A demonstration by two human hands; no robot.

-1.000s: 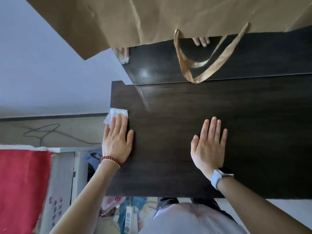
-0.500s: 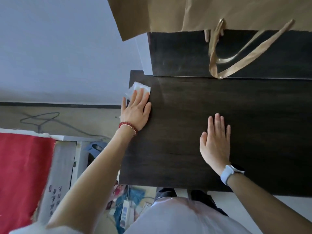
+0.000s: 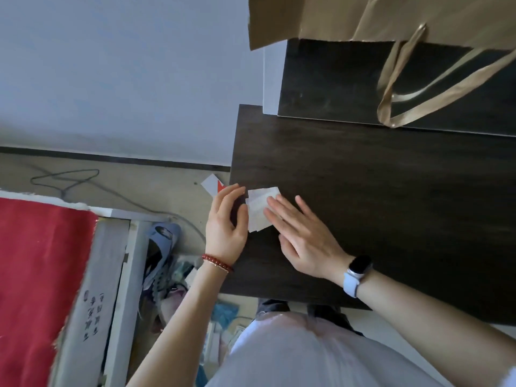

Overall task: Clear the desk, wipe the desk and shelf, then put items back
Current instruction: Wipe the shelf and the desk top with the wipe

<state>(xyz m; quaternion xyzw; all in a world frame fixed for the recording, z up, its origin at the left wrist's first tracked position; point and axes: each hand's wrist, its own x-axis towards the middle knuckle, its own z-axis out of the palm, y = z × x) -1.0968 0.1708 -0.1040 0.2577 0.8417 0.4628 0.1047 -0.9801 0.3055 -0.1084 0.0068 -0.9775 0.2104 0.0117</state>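
While both hands meet near the left edge of the dark wood counter (image 3: 377, 208), a folded white wipe (image 3: 258, 209) lies flat on it between them. The left hand (image 3: 226, 222) sits at the counter's edge with its fingers loosely curved and its thumb lying just beside the wipe's left side; I cannot tell whether the thumb actually pinches it. The right hand (image 3: 303, 236) is flat and spread, its straight fingertips pressing down on the wipe's right part. A red bead bracelet (image 3: 217, 263) circles the left wrist and a smartwatch (image 3: 358, 270) with a pale band the right.

Behind the counter rises the dark raised shelf (image 3: 335, 82), and on it a brown paper bag (image 3: 391, 15) leans over, its ribbon handle (image 3: 413, 107) drooping down to the shelf's front edge.

Off to the left, down on the floor, a scrap of white and red paper (image 3: 212, 184) shows just past the counter's edge, a thin black cable (image 3: 64, 178) loops along the wall, and a grey-blue shoe (image 3: 160, 247) rests beside a red cloth (image 3: 42, 275) on a pale frame.
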